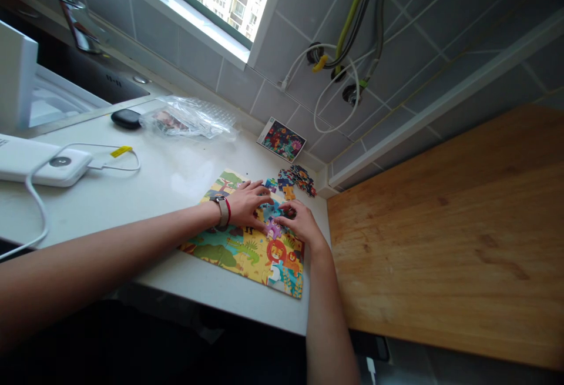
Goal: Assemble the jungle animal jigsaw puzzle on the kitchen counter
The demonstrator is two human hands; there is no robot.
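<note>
A colourful animal jigsaw puzzle (pixel 247 250) lies flat on the white counter, with a lion and a crocodile showing on its near side. My left hand (pixel 249 204), with a watch on its wrist, rests over the middle of the puzzle with its fingers spread. Over the puzzle's right side my right hand (pixel 302 223) is bent, its thumb and fingers curled toward a purple piece and a blue area. Whether a piece is between those fingers is too small to make out. Just beyond the hands lies a pile of loose puzzle pieces (pixel 302 178), with an orange piece (pixel 288 193) nearest.
A dark picture card (pixel 282 139) leans by the tiled wall. Clear plastic packaging (pixel 194 117) and a black object (pixel 126 119) lie at the back. A white power strip (pixel 44 160) with a cable sits left. A wooden board (pixel 449 238) borders the counter's right side.
</note>
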